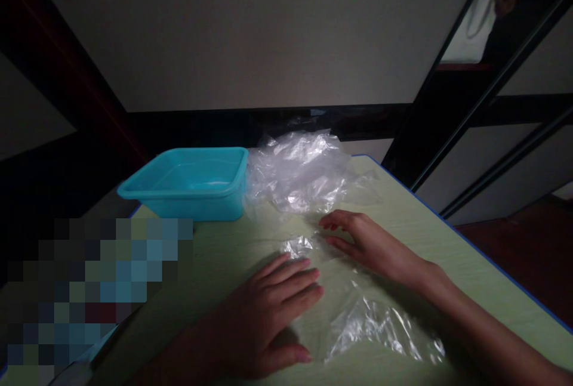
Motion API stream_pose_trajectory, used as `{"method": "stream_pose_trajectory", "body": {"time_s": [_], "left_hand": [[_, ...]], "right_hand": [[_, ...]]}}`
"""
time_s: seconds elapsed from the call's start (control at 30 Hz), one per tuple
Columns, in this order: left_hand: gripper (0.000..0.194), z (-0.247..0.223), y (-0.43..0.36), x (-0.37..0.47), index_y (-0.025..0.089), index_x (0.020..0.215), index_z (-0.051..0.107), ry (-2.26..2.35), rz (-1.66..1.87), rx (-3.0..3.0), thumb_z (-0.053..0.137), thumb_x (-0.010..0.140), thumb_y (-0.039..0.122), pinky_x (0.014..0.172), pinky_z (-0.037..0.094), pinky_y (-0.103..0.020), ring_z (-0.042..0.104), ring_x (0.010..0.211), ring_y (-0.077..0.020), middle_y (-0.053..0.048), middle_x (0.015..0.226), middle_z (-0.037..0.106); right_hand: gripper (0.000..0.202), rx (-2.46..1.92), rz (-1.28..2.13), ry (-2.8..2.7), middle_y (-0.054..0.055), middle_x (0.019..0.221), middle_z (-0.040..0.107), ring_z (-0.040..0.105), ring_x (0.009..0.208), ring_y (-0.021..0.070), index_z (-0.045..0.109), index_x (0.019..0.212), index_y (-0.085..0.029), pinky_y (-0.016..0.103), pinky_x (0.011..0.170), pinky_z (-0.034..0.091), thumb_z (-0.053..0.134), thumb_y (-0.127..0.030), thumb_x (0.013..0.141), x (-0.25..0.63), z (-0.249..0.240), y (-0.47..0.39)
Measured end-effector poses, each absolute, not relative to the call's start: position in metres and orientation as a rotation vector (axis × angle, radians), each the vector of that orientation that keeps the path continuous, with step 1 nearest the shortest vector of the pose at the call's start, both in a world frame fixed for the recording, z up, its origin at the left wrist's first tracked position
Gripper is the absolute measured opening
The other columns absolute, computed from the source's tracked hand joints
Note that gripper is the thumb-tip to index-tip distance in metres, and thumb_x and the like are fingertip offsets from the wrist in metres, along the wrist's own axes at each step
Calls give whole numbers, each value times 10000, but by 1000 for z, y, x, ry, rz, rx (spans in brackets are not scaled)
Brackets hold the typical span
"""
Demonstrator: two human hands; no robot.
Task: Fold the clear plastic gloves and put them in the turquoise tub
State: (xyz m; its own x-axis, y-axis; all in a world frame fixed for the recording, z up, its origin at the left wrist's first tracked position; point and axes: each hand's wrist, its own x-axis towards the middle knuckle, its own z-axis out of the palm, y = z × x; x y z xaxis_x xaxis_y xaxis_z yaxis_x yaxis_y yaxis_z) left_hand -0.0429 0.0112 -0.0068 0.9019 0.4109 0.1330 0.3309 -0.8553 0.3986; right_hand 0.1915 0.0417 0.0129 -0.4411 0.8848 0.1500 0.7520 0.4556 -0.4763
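Observation:
A clear plastic bag (373,326) lies spread and wrinkled on the pale green table. My left hand (280,302) rests flat on its left part, fingers stretched out and thumb apart. Near the bag's far edge is my right hand (358,237), its fingers slightly bent and the thumb apart from them. Whether its fingertips touch the film I cannot tell. Beyond both hands sits a crumpled pile of clear plastic bags (308,171).
A turquoise plastic basin (179,196) stands at the table's far left, beside the pile. The table (430,237) has a blue edge and stands close to pale panels (268,34) with dark framing. A blurred-out patch covers the lower left.

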Motion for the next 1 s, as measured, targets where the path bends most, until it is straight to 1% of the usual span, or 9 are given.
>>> {"method": "stream_pose_trajectory", "body": {"time_s": [0.1,0.23,0.3,0.4,0.53,0.6,0.77,0.93,1.0], "left_hand": [[526,-9,8,-42,149,1275,480,516,391,2675,570,804,365,1078,254,-450,435,1240,-266,-115,1294,543],[333,-12,7,-38,165,1169,549,529,517,2694,491,843,186,1022,330,-375,540,1087,-211,-80,1173,629],[284,-11,7,-35,168,1112,575,534,510,2730,496,840,143,993,358,-350,561,1029,-199,-64,1110,658],[259,-8,9,-33,162,1088,582,527,486,2769,538,833,154,949,391,-336,563,1004,-199,-59,1100,660],[294,-6,11,-33,156,1117,563,494,451,2791,583,827,199,918,412,-340,546,1042,-206,-60,1158,634],[325,-8,12,-33,146,1132,553,470,444,2803,607,820,221,922,409,-344,537,1060,-212,-63,1183,620],[364,-10,13,-33,149,1156,538,473,413,2808,624,818,250,951,391,-341,507,1111,-213,-60,1240,583],[381,-9,11,-35,158,1176,530,474,358,2819,621,822,267,996,361,-337,477,1158,-211,-54,1278,557],[394,-9,11,-36,163,1191,523,493,314,2827,617,822,265,1019,345,-348,450,1195,-215,-58,1310,529]], "right_hand": [[173,-1328,548,-2308,81,973,649,597,884,189,576,984,-140,322,783,468,493,-117,834,191,12,42],[183,-1317,526,-2327,73,940,638,588,821,173,567,959,-152,293,716,465,470,-92,816,190,10,43],[184,-1358,462,-2342,84,936,626,573,805,175,563,945,-141,294,706,454,485,-82,789,190,9,44],[215,-1434,390,-2348,82,877,618,553,748,170,554,954,-128,290,673,436,490,-71,757,188,7,46],[257,-1491,447,-2350,38,730,607,520,611,142,526,998,-127,263,576,399,461,-76,755,184,3,48],[292,-1519,446,-2365,28,691,601,513,578,140,510,1024,-125,260,549,380,452,-74,742,184,3,49],[368,-1716,169,-2423,62,743,634,566,636,178,499,1063,-131,280,573,364,415,-51,714,192,4,50],[338,-1928,7,-2385,121,832,654,614,735,243,531,1019,-113,326,633,374,404,-30,717,209,6,50],[325,-1959,-19,-2350,127,858,644,608,739,236,536,999,-109,324,642,377,404,-18,716,211,9,51]]}}
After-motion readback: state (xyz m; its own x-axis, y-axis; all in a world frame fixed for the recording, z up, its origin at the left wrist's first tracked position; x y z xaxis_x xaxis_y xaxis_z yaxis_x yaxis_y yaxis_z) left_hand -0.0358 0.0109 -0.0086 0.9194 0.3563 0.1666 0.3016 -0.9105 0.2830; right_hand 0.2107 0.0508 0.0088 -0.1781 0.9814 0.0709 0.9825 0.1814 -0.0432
